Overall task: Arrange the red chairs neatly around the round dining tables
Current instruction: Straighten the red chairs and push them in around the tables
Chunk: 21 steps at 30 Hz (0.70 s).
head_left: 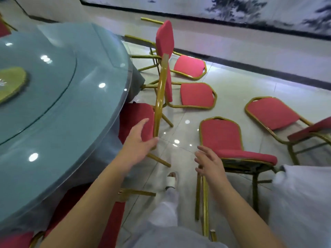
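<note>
My left hand (141, 140) is open, fingers straight over the red seat of the near chair (136, 117), which is tucked against the round table (62, 113) at nine o'clock. My right hand (209, 163) is open too, fingers spread and holding nothing, just beside an upright chair (222, 136) at three o'clock. From twelve to two o'clock, tipped chairs (197, 95) lie on the tiled floor (232, 83).

You look down on a glossy, pale tiled floor (232, 90) crossed by thin grout lines, with small bright spots of light (177, 141) mirrored in it. Ahead of you runs a white wall (232, 42) with a dark skirting strip (268, 70) at its foot. Above it hangs a large dark-framed painting (250, 8) of grey-blue trees.
</note>
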Available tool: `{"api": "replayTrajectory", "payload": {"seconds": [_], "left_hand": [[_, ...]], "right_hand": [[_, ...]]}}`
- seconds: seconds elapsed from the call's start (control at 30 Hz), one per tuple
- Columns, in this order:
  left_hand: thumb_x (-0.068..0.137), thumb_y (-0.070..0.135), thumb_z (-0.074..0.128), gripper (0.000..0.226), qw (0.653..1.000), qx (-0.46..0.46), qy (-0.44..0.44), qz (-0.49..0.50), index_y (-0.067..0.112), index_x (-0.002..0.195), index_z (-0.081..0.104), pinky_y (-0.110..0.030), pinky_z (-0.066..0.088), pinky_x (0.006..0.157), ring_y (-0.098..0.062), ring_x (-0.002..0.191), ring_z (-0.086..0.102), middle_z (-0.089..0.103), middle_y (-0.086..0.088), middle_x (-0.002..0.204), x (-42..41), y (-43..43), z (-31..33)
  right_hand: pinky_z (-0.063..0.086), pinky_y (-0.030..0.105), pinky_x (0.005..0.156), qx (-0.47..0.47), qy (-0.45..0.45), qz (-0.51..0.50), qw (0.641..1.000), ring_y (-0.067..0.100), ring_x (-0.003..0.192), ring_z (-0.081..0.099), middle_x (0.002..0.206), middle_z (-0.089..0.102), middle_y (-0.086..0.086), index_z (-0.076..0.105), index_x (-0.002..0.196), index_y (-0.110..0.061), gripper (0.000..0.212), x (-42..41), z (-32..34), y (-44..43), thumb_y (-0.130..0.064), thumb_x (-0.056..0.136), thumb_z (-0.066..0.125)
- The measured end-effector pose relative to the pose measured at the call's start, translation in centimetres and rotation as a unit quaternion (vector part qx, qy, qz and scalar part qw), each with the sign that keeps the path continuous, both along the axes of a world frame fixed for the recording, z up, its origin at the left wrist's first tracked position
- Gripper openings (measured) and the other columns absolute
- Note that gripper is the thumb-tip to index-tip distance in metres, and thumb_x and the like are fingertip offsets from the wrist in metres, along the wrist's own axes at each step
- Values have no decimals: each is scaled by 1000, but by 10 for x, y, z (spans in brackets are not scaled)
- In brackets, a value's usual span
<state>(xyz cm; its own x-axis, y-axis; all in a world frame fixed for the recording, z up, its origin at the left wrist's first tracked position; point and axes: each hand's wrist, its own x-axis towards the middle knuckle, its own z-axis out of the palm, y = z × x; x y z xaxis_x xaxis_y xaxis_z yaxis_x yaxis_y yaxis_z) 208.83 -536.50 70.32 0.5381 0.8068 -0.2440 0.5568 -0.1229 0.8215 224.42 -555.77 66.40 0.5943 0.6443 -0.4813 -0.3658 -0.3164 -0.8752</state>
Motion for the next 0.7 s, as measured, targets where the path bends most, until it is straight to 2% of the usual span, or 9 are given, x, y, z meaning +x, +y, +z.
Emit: {"api": "replayTrajectory", "payload": {"seconds": [0.03, 0.07, 0.13, 0.2, 0.23, 0.33, 0.4, 0.53, 0.7], "left_hand": [[83, 38, 77, 77, 1000, -9, -1, -1, 47, 145, 33, -40, 48, 103, -13, 129, 45, 36, 14, 147, 16, 21, 3], [82, 39, 77, 78, 1000, -9, -2, 0, 47, 145, 31, -41, 50, 100, -11, 124, 47, 37, 17, 142, 30, 42, 7], [82, 43, 76, 78, 1000, 8, -26, -2, 48, 145, 31, -26, 53, 86, 3, 107, 52, 40, 23, 130, 57, 82, 19], [81, 46, 75, 77, 999, -2, -47, -3, 49, 144, 31, -12, 47, 66, 7, 97, 55, 43, 25, 126, 80, 115, 28], [81, 47, 74, 76, 999, -11, -48, -5, 49, 144, 32, -14, 45, 67, 5, 102, 51, 42, 22, 131, 90, 128, 31], [79, 50, 75, 82, 999, 0, -37, -28, 43, 147, 30, -34, 44, 97, -10, 124, 41, 35, 7, 151, 120, 164, 32], [78, 49, 76, 87, 999, 0, -21, -43, 36, 150, 30, -39, 39, 106, -15, 131, 40, 35, 3, 151, 143, 184, 31], [77, 44, 78, 83, 997, 6, -26, -73, 35, 147, 33, -42, 45, 102, -21, 129, 46, 41, 7, 140, 182, 209, 32], [74, 43, 78, 98, 997, -10, -1, -81, 33, 153, 22, -52, 43, 107, -27, 137, 38, 34, -2, 153, 222, 249, 31]], "right_hand": [[52, 29, 84, -8, -8, -12, 1000, 8, 112, 58, 125, 59, -9, 60, 109, -47, 17, 8, 0, 14, -38, 94, 63], [52, 29, 83, -14, -24, -14, 1000, 8, 112, 58, 125, 59, -9, 58, 108, -48, 17, 16, 3, 30, -39, 94, 62], [53, 32, 86, -12, -43, 2, 999, 9, 113, 59, 126, 60, -8, 58, 112, -47, 20, 33, 14, 68, -39, 94, 63], [54, 40, 93, -19, -58, 10, 998, 12, 114, 60, 128, 61, -5, 59, 120, -39, 27, 53, 25, 106, -37, 93, 64], [54, 42, 95, -26, -69, 10, 997, 13, 114, 60, 127, 61, -5, 60, 122, -37, 30, 59, 32, 123, -37, 92, 64], [55, 39, 93, -17, -100, 1, 995, 10, 112, 61, 126, 62, -10, 61, 121, -41, 34, 74, 45, 168, -42, 88, 65], [56, 38, 92, -20, -101, -1, 995, 8, 112, 62, 125, 62, -11, 62, 121, -42, 34, 80, 48, 189, -44, 87, 64], [56, 36, 90, -43, -91, -9, 995, 9, 110, 63, 122, 64, -10, 64, 119, -40, 29, 93, 48, 208, -39, 90, 65], [56, 32, 83, -47, -90, -38, 994, 11, 105, 66, 111, 68, -13, 67, 109, -39, 18, 134, 51, 239, -33, 92, 66]]}}
